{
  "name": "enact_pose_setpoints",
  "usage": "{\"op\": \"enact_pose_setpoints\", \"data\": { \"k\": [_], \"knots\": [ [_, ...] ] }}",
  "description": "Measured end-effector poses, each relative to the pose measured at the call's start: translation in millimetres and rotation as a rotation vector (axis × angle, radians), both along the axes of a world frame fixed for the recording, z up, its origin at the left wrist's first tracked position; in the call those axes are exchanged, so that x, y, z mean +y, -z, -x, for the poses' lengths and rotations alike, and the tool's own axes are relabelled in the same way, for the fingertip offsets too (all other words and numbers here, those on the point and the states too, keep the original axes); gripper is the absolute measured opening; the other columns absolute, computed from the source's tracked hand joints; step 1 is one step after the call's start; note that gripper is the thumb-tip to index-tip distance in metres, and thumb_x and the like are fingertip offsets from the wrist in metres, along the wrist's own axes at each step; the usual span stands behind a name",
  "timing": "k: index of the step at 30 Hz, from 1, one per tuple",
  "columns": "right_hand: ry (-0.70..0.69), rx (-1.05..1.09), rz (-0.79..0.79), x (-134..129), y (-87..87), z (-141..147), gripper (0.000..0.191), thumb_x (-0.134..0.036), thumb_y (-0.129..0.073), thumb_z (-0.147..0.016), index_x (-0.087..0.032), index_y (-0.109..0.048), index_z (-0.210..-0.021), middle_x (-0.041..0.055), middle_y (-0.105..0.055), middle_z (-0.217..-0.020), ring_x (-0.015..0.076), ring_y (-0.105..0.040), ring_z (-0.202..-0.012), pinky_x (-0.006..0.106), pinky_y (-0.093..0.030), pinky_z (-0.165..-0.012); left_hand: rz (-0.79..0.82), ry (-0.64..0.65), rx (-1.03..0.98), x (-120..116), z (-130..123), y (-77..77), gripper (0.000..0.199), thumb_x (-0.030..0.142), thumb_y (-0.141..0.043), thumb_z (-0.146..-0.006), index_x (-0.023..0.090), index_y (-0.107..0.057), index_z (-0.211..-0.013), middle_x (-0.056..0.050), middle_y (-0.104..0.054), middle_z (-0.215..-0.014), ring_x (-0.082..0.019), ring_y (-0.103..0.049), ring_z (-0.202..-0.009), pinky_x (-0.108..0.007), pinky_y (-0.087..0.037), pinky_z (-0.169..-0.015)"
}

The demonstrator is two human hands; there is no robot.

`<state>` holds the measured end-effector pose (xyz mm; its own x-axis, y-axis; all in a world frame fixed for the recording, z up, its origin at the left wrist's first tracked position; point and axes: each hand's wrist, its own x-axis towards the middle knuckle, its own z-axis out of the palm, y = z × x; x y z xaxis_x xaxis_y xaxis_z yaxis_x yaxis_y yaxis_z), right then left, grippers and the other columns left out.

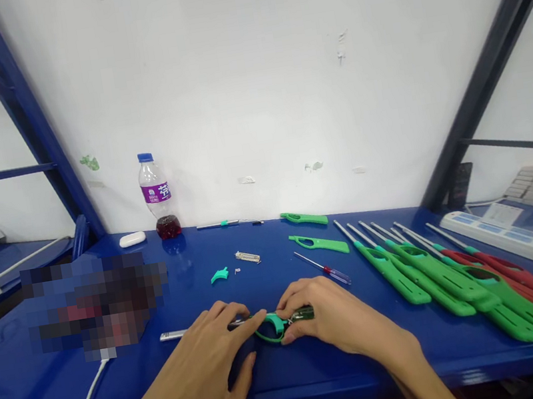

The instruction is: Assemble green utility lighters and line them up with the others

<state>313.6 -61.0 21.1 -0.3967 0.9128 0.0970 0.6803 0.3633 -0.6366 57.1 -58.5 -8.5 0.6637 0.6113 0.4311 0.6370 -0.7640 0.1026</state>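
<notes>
On the blue table in front of me lies a partly open green long-nosed gas lighter [271, 339], with a teal trigger [276, 323] in its loop. My left hand [210, 353] is laid over its metal tube [173, 336], fingers bent onto it and thumb apart. My right hand [325, 311] pinches the lighter's handle end, where a dark green part shows between the fingers. Beyond the hands lie another teal trigger [219, 275], a tiny white piece [237, 271] and a small clear-and-metal part [248, 257]. A screwdriver [335, 274] rests to the right.
Several green and red lighters [410, 278] are heaped at right, beside a white power strip [521, 247]. Two green handle shells [321, 245] and a thin metal tube [210, 226] lie further back. A drink bottle [159, 199] and white case [132, 239] stand near the wall.
</notes>
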Motion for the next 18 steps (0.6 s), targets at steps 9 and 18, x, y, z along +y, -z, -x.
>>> {"op": "enact_pose_setpoints", "data": {
  "k": [9,18],
  "knots": [
    [-0.012,0.015,-0.012,1,0.5,-1,0.013,-0.037,-0.085,-0.087,-0.028,-0.086,-0.096,-0.0007,-0.079,-0.116,0.022,-0.072,-0.1,0.028,-0.05,-0.084,0.094,-0.043,0.07,0,-6,0.5,0.051,0.023,-0.05,-0.096,0.031,-0.061,-0.146,-0.013,-0.067,-0.137,-0.04,-0.065,-0.125,-0.069,-0.052,-0.105],
    [-0.035,-0.07,-0.118,-2,0.5,-2,0.007,-0.035,-0.083,-0.09,-0.031,-0.088,-0.095,-0.0012,-0.081,-0.113,0.0219,-0.074,-0.101,0.027,-0.048,-0.085,0.203,-0.013,0.053,8,6,-1.2,0.048,0.025,-0.05,-0.099,0.037,-0.063,-0.144,-0.006,-0.066,-0.145,-0.037,-0.06,-0.137,-0.065,-0.048,-0.113]
  ]
}}
